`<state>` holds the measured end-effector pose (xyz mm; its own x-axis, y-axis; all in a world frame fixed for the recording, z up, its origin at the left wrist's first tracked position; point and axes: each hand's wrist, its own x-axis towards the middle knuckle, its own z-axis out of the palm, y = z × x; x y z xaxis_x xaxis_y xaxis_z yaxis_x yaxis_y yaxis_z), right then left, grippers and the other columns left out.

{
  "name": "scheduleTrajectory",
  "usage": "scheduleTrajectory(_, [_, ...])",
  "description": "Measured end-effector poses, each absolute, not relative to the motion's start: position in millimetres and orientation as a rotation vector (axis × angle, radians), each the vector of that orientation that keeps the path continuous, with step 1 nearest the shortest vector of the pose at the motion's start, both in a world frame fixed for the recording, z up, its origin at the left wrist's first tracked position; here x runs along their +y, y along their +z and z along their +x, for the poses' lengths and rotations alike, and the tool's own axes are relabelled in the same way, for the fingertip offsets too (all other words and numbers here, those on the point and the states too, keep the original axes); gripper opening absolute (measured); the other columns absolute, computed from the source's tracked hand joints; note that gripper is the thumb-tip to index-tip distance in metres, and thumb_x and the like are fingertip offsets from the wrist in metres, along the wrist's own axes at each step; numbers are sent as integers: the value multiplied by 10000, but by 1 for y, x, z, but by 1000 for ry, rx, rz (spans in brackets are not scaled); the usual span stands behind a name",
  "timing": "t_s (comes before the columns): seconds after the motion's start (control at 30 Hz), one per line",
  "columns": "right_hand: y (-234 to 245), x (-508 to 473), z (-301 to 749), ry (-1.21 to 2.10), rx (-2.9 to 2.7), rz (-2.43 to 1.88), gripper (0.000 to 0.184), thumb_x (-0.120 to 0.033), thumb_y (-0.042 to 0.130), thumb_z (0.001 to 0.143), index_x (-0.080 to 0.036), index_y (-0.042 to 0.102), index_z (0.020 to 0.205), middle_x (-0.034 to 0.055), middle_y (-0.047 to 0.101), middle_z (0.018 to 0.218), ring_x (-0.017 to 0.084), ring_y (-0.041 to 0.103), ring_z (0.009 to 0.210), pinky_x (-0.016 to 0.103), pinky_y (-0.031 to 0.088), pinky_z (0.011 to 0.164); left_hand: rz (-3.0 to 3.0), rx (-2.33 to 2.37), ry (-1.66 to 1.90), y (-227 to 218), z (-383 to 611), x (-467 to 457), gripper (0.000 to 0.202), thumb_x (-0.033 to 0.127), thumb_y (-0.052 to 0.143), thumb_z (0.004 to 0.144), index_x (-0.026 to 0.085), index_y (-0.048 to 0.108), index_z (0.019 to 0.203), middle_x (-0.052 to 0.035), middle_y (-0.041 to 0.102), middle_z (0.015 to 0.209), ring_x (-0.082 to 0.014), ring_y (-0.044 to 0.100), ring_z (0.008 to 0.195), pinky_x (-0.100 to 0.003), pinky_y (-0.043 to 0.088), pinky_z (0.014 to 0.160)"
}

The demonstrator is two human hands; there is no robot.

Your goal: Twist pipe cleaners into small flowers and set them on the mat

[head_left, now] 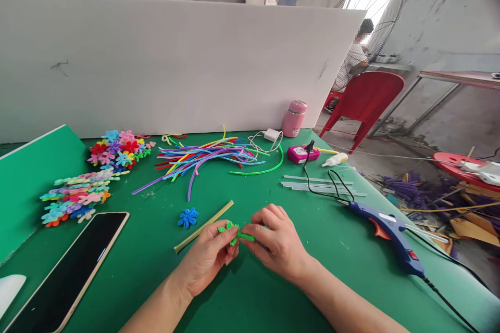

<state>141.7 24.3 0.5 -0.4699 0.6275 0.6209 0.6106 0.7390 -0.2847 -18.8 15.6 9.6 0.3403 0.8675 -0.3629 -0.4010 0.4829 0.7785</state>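
Note:
Between both hands, above the green tabletop, is a bright green pipe cleaner point(246, 238) bent into small loops at its left end. My left hand point(213, 252) is closed, pinching the looped part between thumb and fingers. Its straight end points right, where my right hand point(277, 239) grips it with thumb and forefinger; the fingertips partly hide it. A finished-looking blue pipe-cleaner flower point(188, 217) lies just left of my left hand. Behind that hand a flat tan strip point(222, 212) rests at a slant.
Loose pipe cleaners point(211, 155) lie in a heap at the back. Colourful flowers point(119, 150) are piled at left, near a phone point(74, 265). On the right are a glue gun point(386, 229), glue sticks point(316, 186), a pink bottle point(295, 118) and a white-capped bottle point(335, 159).

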Motion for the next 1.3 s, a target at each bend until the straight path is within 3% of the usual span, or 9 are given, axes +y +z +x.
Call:
scheduleTrajectory(0.23, [3, 22, 136, 319, -2164, -955, 176, -212, 435, 814, -155, 543, 688, 22, 491, 611, 132, 380, 587, 260, 300, 557, 899, 941, 929, 7, -16, 13, 309, 354, 634, 691, 170, 423, 560, 66, 359, 514, -75, 330, 501, -211, 274, 475])
scheduleTrajectory(0.47, [5, 17, 126, 1383, -1545, -1070, 224, -299, 435, 760, -167, 444, 579, -41, 344, 535, 88, 287, 512, 219, 248, 485, 1503, 1180, 979, 9, -16, 5, 273, 335, 443, 819, 191, 419, 588, 50, 342, 553, -101, 320, 516, -228, 282, 493])
scheduleTrajectory(0.63, [2, 19, 122, 1688, -1230, -1068, 225, -332, 503, 687, -160, 464, 548, -54, 345, 502, 71, 243, 478, 214, 191, 460, 1797, 1237, 1088, 8, -17, 4, 214, 280, 447, 801, 181, 481, 614, 22, 412, 603, -122, 384, 576, -246, 319, 558])
scheduleTrajectory(0.87, [0, 20, 122, 1648, -1301, -916, 275, -403, 527, 726, -162, 491, 598, -36, 438, 541, 95, 402, 545, 229, 324, 568, 1191, 1038, 975, 0, -15, 9, 249, 351, 498, 788, 178, 442, 617, 50, 373, 573, -91, 363, 541, -216, 322, 505])
scheduleTrajectory(0.97, [-2, 20, 125, 1542, -1407, -985, 309, -428, 485, 770, -160, 485, 616, -27, 429, 571, 96, 391, 553, 226, 321, 539, 1029, 1006, 1021, 2, -15, 10, 253, 333, 562, 750, 169, 442, 598, 58, 373, 551, -76, 349, 521, -204, 306, 488])
scheduleTrajectory(1.1, [-5, 22, 132, 1078, -1624, -1086, 192, -309, 426, 830, -160, 528, 896, -7, 458, 668, 103, 408, 576, 227, 355, 535, 846, 954, 1072, 5, -17, 14, 244, 301, 615, 709, 164, 451, 590, 65, 380, 510, -65, 340, 492, -196, 282, 471])
scheduleTrajectory(1.17, [-6, 23, 135, 757, -1774, -1066, 227, -220, 452, 810, -178, 507, 1026, 27, 504, 774, 124, 460, 652, 246, 397, 590, 772, 922, 1083, 5, -18, 16, 239, 280, 629, 696, 161, 455, 582, 65, 392, 494, -61, 341, 482, -195, 273, 466])
scheduleTrajectory(1.3, [-5, 24, 138, 281, -2029, -991, 249, -187, 509, 787, -201, 547, 1033, 63, 531, 845, 159, 482, 742, 281, 416, 638, 709, 877, 1052, 3, -20, 16, 241, 268, 628, 703, 162, 458, 571, 69, 381, 470, -59, 332, 465, -196, 254, 459])
